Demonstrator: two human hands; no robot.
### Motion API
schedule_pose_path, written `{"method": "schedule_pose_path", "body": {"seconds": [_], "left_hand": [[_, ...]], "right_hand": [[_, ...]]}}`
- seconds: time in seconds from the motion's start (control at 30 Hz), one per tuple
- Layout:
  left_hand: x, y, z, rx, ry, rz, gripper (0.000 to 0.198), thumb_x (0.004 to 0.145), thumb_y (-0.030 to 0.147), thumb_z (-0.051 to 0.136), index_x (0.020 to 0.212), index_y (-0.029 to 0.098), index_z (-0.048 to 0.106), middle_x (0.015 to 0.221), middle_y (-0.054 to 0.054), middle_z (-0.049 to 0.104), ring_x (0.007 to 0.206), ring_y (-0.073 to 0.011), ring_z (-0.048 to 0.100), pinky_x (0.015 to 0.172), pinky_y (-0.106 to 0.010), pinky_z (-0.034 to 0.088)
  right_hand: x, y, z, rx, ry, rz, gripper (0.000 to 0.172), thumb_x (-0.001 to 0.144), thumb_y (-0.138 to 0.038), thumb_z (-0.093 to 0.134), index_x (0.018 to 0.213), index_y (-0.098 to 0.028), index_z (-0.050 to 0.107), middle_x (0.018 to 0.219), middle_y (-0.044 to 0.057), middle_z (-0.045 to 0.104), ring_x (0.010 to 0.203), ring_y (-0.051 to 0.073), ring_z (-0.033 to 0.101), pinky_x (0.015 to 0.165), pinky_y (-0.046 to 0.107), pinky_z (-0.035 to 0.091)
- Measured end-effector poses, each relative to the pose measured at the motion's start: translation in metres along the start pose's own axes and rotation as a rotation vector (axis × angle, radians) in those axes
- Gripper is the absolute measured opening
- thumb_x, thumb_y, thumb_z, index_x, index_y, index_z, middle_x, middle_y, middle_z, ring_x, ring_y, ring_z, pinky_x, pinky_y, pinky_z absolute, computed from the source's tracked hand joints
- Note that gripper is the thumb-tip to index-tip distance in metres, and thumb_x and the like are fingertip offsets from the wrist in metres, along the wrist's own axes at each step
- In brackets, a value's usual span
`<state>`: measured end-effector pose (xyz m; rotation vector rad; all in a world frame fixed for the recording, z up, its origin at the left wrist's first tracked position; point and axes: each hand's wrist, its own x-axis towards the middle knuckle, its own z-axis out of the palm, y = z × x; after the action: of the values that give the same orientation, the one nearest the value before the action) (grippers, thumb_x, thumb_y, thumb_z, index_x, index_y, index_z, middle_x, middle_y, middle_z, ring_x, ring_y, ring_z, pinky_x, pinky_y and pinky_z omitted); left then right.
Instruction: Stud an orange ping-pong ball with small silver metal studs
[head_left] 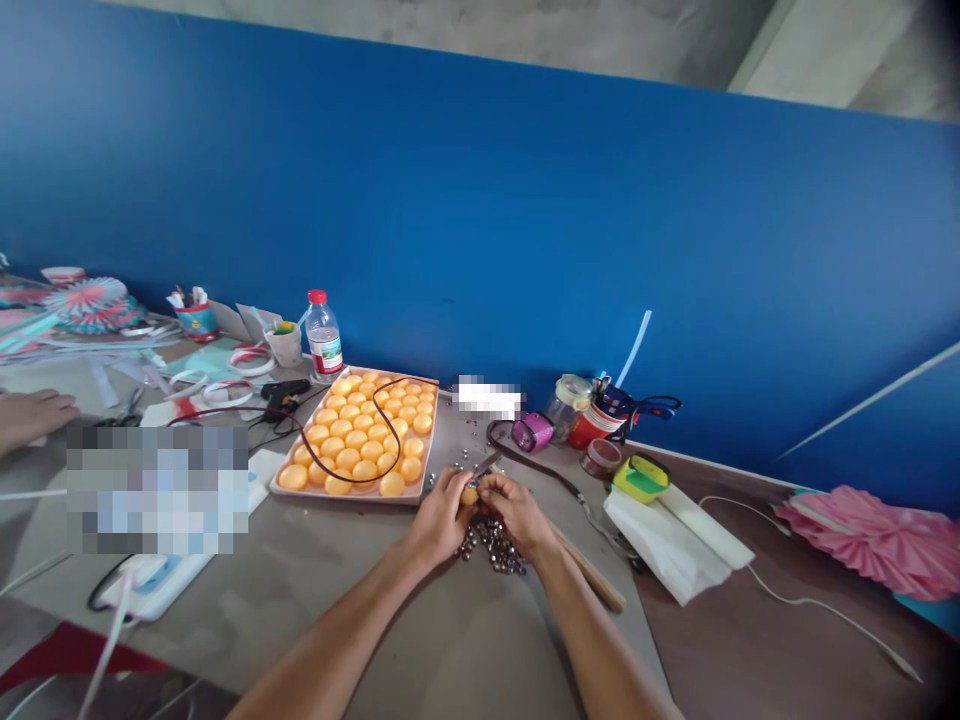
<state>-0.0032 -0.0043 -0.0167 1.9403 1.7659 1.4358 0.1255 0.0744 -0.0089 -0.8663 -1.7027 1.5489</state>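
My left hand [442,512] is closed around a small orange ball [469,495] above the table. Against the ball's right side, my right hand [517,512] is closed in a pinch; whatever its fingertips hold is too small to make out. Beneath and just in front of both hands lies a pile of small shiny dark metallic pieces [499,550], partly hidden by them. A slim dark pointed item [486,464] shows just beyond my fingers. To the left, a shallow pinkish-white tray [279,486] bears many orange balls [358,438], with a dark cord looping over them.
A wooden stick [592,575] lies beside my right forearm. Behind are a water bottle [324,338], a purple item [532,431], a glass jar [568,405] and a red tool cup [596,422]. A power strip [161,580] and another person's hand [37,415] are at left.
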Motion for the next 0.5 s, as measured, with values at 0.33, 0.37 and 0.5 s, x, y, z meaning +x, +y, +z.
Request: {"method": "schedule_pose_path", "body": {"seconds": [0.33, 0.37, 0.5], "left_hand": [[0.000, 0.001, 0.000, 0.050, -0.035, 0.008, 0.039, 0.079, 0.006, 0.044, 0.116, 0.017, 0.044, 0.109, -0.012, 0.052, 0.100, -0.0215, 0.054, 0.087, -0.039, 0.048], [0.000, 0.002, 0.000, 0.056, -0.039, 0.007, 0.039, 0.079, 0.006, 0.043, 0.116, 0.016, 0.044, 0.108, -0.012, 0.052, 0.099, -0.0214, 0.054, 0.087, -0.039, 0.048], [0.000, 0.004, -0.002, 0.070, -0.077, -0.005, 0.038, 0.079, 0.007, 0.042, 0.115, 0.018, 0.045, 0.105, -0.009, 0.052, 0.096, -0.0199, 0.054, 0.087, -0.038, 0.048]], "right_hand": [[-0.001, -0.007, 0.003, 0.071, -0.014, 0.076, 0.009, 0.067, -0.028, 0.058, 0.067, -0.020, 0.054, 0.062, -0.004, 0.050, 0.058, 0.011, 0.045, 0.058, 0.023, 0.038], [-0.001, -0.008, 0.003, 0.066, -0.009, 0.072, 0.010, 0.066, -0.029, 0.058, 0.066, -0.020, 0.053, 0.061, -0.004, 0.049, 0.058, 0.011, 0.044, 0.058, 0.023, 0.037], [-0.003, -0.012, 0.003, -0.001, -0.005, 0.069, 0.012, 0.067, -0.029, 0.057, 0.062, -0.020, 0.050, 0.059, -0.005, 0.047, 0.058, 0.011, 0.041, 0.058, 0.023, 0.036]]}}
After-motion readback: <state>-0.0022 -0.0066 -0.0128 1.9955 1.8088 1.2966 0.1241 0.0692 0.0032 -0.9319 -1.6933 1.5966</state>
